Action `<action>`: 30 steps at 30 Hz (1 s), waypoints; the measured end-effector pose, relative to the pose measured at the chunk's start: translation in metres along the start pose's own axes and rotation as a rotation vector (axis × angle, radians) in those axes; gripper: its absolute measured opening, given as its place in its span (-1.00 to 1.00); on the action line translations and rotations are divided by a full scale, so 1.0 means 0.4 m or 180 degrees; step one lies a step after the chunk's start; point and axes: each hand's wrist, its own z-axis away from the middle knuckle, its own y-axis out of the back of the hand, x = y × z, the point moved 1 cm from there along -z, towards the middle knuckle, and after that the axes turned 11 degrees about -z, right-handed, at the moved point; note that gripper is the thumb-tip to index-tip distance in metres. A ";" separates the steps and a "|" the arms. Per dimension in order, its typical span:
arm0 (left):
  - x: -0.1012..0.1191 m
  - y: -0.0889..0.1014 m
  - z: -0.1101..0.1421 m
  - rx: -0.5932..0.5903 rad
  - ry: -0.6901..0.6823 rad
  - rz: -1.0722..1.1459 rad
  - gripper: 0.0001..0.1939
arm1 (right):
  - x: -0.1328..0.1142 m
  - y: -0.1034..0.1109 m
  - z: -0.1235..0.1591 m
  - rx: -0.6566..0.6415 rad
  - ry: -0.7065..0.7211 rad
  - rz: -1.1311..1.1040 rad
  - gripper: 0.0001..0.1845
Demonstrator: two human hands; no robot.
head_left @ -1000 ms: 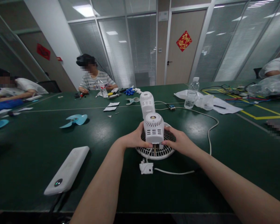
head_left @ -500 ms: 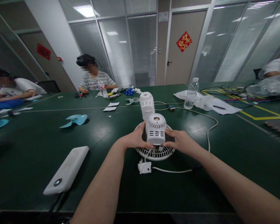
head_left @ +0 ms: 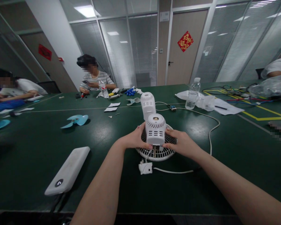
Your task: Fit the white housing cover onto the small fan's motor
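Observation:
Between my two hands is a white fan motor housing (head_left: 155, 129) with vent slots and a round hole in its top. My left hand (head_left: 138, 137) grips its left side, and my right hand (head_left: 178, 142) grips its right side, thumbs near the lower edge. Beneath it lies a round white fan grille (head_left: 165, 154), partly hidden by the housing and hands. A second white housing (head_left: 148, 104) stands just behind. In front of the grille, a small white plastic part (head_left: 145, 168) has wires and a white cable (head_left: 173, 171) running to the right.
A white power bank (head_left: 67, 170) lies front left, with a blue fan blade (head_left: 75, 121) beyond it. A plastic bottle (head_left: 193, 93) stands behind right near paper (head_left: 228, 107). A small blue circuit board (head_left: 173, 108) lies behind the grille. Co-workers sit across the table.
The housing in my hands has shifted very slightly left and tilted a little. Across the table, a co-worker has raised a hand holding something like a phone.

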 end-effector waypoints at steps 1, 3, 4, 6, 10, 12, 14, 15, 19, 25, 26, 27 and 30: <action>-0.001 0.003 0.001 -0.0001 0.0001 -0.0039 0.14 | -0.005 -0.002 0.001 0.0026 -0.0053 -0.0021 -0.31; 0.000 0.009 0.003 0.0008 -0.0015 -0.0138 0.15 | -0.013 -0.004 0.003 0.0030 -0.0205 -0.0074 -0.24; 0.000 0.012 0.004 0.0016 -0.0024 -0.0189 0.16 | -0.015 -0.004 0.003 0.0030 -0.0296 -0.0115 -0.18; -0.002 0.019 0.007 0.0031 -0.0035 -0.0229 0.17 | -0.013 -0.005 0.004 0.0070 -0.0430 -0.0234 -0.07; -0.026 0.026 0.007 0.0209 0.0107 0.0148 -0.04 | 0.013 -0.017 0.001 0.0090 -0.0321 -0.0464 0.12; -0.051 0.022 -0.001 0.0483 0.0332 0.0457 -0.27 | 0.029 -0.030 -0.003 0.0002 -0.0156 -0.0456 0.23; -0.083 0.013 -0.015 0.1057 0.0606 0.0551 -0.41 | 0.039 -0.043 -0.006 -0.0036 -0.0073 -0.0380 0.34; -0.101 0.008 -0.022 0.1440 0.0724 0.0458 -0.46 | 0.041 -0.047 -0.007 -0.0038 -0.0084 -0.0331 0.38; -0.167 -0.020 -0.041 0.2039 0.1233 0.0408 -0.52 | 0.025 -0.051 -0.006 0.0011 -0.0192 -0.0298 0.32; -0.193 -0.035 -0.036 0.2072 0.1293 0.0292 -0.57 | 0.003 -0.037 -0.002 -0.0026 -0.0084 -0.0332 0.14; -0.192 -0.036 -0.036 0.2042 0.1270 0.0264 -0.59 | 0.004 -0.036 -0.002 -0.0046 -0.0085 -0.0297 0.13; -0.190 -0.037 -0.036 0.2010 0.1244 0.0234 -0.61 | 0.005 -0.036 -0.001 -0.0061 -0.0099 -0.0256 0.12; -0.189 -0.040 -0.040 0.1955 0.1189 0.0150 -0.66 | 0.006 -0.037 0.003 -0.0104 -0.0208 -0.0127 0.15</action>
